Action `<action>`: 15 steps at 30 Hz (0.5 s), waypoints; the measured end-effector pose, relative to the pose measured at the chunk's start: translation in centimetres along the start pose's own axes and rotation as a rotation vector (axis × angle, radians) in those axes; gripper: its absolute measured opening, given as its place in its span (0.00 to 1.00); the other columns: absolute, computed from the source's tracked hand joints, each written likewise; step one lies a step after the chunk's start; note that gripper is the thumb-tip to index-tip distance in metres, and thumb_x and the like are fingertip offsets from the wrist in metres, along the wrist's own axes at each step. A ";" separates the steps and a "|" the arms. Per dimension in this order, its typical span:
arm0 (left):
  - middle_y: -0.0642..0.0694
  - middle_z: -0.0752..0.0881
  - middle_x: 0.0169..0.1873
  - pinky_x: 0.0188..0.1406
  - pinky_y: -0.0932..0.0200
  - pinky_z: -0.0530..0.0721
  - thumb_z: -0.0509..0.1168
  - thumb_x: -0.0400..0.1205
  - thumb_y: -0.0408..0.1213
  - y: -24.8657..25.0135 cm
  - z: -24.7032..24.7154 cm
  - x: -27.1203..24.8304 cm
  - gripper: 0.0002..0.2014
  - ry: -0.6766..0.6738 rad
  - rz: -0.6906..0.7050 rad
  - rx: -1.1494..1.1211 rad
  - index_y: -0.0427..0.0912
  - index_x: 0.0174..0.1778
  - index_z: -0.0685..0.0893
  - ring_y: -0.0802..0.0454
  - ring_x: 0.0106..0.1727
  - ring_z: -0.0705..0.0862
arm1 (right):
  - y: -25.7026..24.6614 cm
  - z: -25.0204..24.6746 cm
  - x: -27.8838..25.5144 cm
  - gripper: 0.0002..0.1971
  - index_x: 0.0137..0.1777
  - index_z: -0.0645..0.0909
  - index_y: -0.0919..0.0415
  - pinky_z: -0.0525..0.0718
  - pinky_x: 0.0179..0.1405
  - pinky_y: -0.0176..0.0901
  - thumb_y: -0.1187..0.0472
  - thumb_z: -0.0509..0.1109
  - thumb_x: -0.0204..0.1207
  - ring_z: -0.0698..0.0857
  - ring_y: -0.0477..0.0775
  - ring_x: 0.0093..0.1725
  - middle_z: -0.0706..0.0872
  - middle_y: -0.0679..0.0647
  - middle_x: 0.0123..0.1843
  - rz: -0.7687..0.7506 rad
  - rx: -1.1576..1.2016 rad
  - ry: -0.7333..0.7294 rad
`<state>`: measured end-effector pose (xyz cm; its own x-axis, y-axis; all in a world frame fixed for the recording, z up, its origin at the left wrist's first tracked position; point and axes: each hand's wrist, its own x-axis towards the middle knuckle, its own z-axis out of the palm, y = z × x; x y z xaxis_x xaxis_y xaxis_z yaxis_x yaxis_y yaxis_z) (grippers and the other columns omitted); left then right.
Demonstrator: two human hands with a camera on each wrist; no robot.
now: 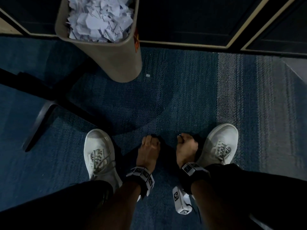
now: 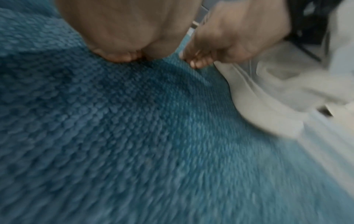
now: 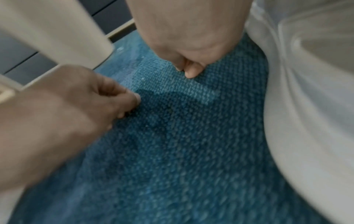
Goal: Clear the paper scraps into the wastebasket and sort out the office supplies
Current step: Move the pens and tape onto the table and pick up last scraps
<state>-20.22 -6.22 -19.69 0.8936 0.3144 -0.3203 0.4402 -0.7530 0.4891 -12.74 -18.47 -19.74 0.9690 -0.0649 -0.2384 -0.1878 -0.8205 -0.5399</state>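
While you crouch over the blue carpet [image 1: 182, 100], its weave runs darker at the near side and paler in a grey band toward the right edge. Dark panels with pale trim [image 1: 232, 45] line the carpet's far edge. Against that far edge, toward the left corner, stands the wastebasket [image 1: 116, 60], a beige bin whose long axis is upright and which looks tilted toward you in the wide-angle head view, mouth up. It is heaped to the rim with crumpled white paper scraps [image 1: 98, 19]. A dark chair leg [image 1: 38, 123] stretches along the carpet's left side. Your two pale shoes [image 1: 98, 155] are planted at the near edge, toes pointing to the far edge, with your hands between them. Your left hand [image 1: 148, 151] is curled with its fingertips bunched down at the carpet; the wrist views are too blurred to tell whether it pinches anything. Your right hand [image 1: 186, 149], just beside the right shoe, has finger and thumb tips pressed together low over the carpet, and again you cannot tell if anything is caught between them. One tiny paper scrap [image 1: 147, 75] lies on the carpet just right of the wastebasket's foot, well apart from both hands.
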 end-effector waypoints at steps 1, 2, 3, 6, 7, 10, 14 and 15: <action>0.37 0.79 0.53 0.44 0.42 0.79 0.59 0.89 0.37 0.0 -0.1 0.0 0.10 0.004 -0.007 -0.026 0.35 0.54 0.82 0.38 0.57 0.76 | 0.0 -0.1 0.2 0.05 0.46 0.88 0.70 0.79 0.35 0.55 0.71 0.70 0.78 0.85 0.74 0.41 0.87 0.70 0.43 -0.020 -0.022 -0.036; 0.37 0.80 0.53 0.47 0.44 0.79 0.60 0.88 0.36 -0.3 -0.2 0.1 0.09 0.028 -0.028 -0.086 0.35 0.54 0.82 0.40 0.56 0.77 | -0.1 -0.1 0.3 0.06 0.45 0.86 0.70 0.75 0.34 0.53 0.73 0.67 0.78 0.84 0.73 0.41 0.87 0.69 0.44 -0.034 -0.037 -0.075; 0.37 0.80 0.52 0.49 0.46 0.79 0.60 0.87 0.34 -0.6 -0.4 0.3 0.08 0.066 -0.070 -0.159 0.35 0.52 0.83 0.41 0.54 0.78 | -0.3 -0.3 0.4 0.07 0.44 0.85 0.70 0.70 0.34 0.50 0.74 0.65 0.76 0.83 0.71 0.41 0.85 0.67 0.45 -0.041 -0.052 -0.109; 0.38 0.82 0.48 0.45 0.57 0.73 0.61 0.87 0.30 -1.7 -0.9 0.2 0.08 0.173 -0.169 -0.280 0.35 0.48 0.86 0.48 0.45 0.77 | -0.7 -0.5 0.6 0.07 0.45 0.81 0.69 0.64 0.36 0.47 0.75 0.62 0.75 0.80 0.68 0.43 0.81 0.64 0.48 -0.026 -0.091 -0.158; 0.39 0.83 0.48 0.44 0.57 0.73 0.62 0.86 0.30 -1.8 -1.1 0.0 0.08 0.161 -0.167 -0.278 0.36 0.48 0.87 0.47 0.44 0.78 | -0.7 -0.5 0.8 0.07 0.46 0.81 0.69 0.65 0.36 0.47 0.75 0.61 0.75 0.81 0.67 0.44 0.81 0.64 0.48 -0.008 -0.075 -0.163; 0.40 0.85 0.47 0.43 0.51 0.80 0.65 0.85 0.30 -2.1 -1.1 -0.5 0.07 0.150 -0.115 -0.267 0.37 0.49 0.89 0.43 0.46 0.83 | -0.1 -0.3 1.5 0.08 0.48 0.82 0.69 0.76 0.40 0.53 0.73 0.61 0.78 0.83 0.70 0.48 0.85 0.66 0.49 0.074 0.053 -0.149; 0.40 0.88 0.49 0.49 0.53 0.83 0.68 0.84 0.33 -2.2 -0.7 0.0 0.08 0.145 -0.068 -0.220 0.37 0.53 0.91 0.42 0.50 0.86 | 0.6 -0.3 2.1 0.08 0.49 0.86 0.66 0.84 0.48 0.61 0.71 0.64 0.79 0.85 0.71 0.49 0.88 0.67 0.47 0.157 0.187 -0.073; 0.40 0.88 0.50 0.52 0.53 0.83 0.69 0.83 0.33 -2.3 -0.5 0.1 0.08 0.141 -0.057 -0.201 0.36 0.54 0.91 0.42 0.51 0.86 | 0.5 -0.3 2.3 0.09 0.47 0.86 0.65 0.85 0.49 0.62 0.72 0.64 0.79 0.86 0.71 0.48 0.89 0.67 0.45 0.169 0.190 -0.061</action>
<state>-21.10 -4.20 -20.41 0.8643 0.4407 -0.2425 0.4858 -0.6063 0.6296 -10.60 -19.25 -20.31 0.9108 -0.1533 -0.3834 -0.3790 -0.6789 -0.6288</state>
